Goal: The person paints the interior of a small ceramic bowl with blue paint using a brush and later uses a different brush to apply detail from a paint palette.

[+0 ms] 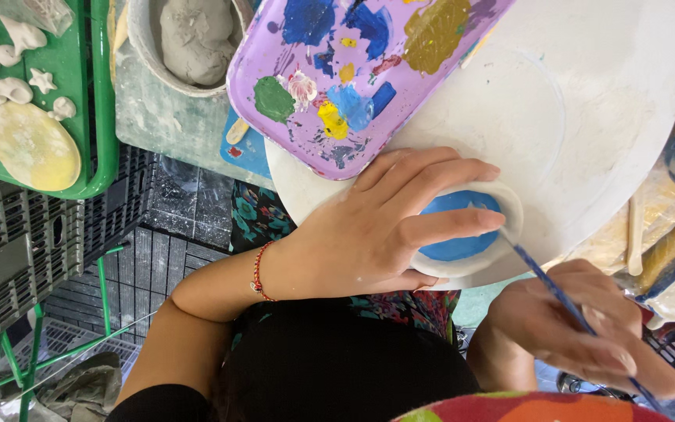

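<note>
Small clay bowl [462, 227], blue inside | left hand [376, 227] cups it on white wheel [587, 101] | right hand [572, 328] pinches brush [556, 293], tip at rim | likely next: steady strokes.

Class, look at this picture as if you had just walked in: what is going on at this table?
A person is painting a small white clay bowl whose inside is already blue. The left hand cups the bowl and steadies it on a round white board. The right hand holds a thin blue-handled brush, its tip at the bowl's rim. A purple palette tray with dabs of paint rests on the board's edge, and a green tray of unpainted clay shapes sits to the left.
</note>
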